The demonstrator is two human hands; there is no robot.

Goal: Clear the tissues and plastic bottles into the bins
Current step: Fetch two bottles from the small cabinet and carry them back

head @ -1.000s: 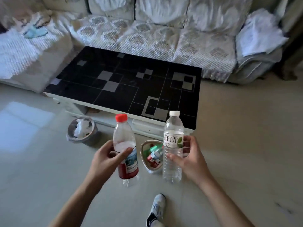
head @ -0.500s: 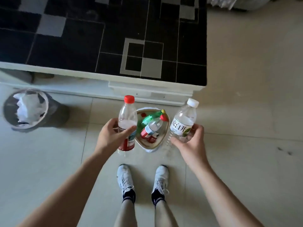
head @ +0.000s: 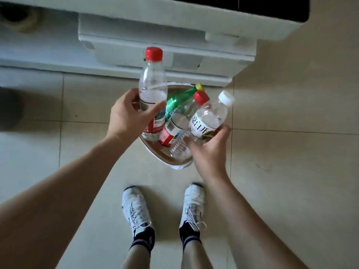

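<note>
My left hand [head: 130,117] grips a clear bottle with a red cap and red label [head: 152,82], held upright over the left side of a small bin [head: 165,159] on the floor. My right hand [head: 208,146] holds a clear white-capped water bottle [head: 208,118], tilted, its base low over the bin's right side. Inside the bin lie a green bottle [head: 177,100] and another red-capped bottle [head: 181,121].
The white base of the coffee table [head: 165,45] stands right behind the bin, its black top [head: 272,8] at the upper edge. A dark shape [head: 9,109] sits at the far left. My two white shoes [head: 136,208] stand just in front of the bin on the tiled floor.
The view has dropped and closed in on the bin. Both hands moved inward and down, bringing the two bottles over the bin's opening; the grey tissue bin slid out of sight.
</note>
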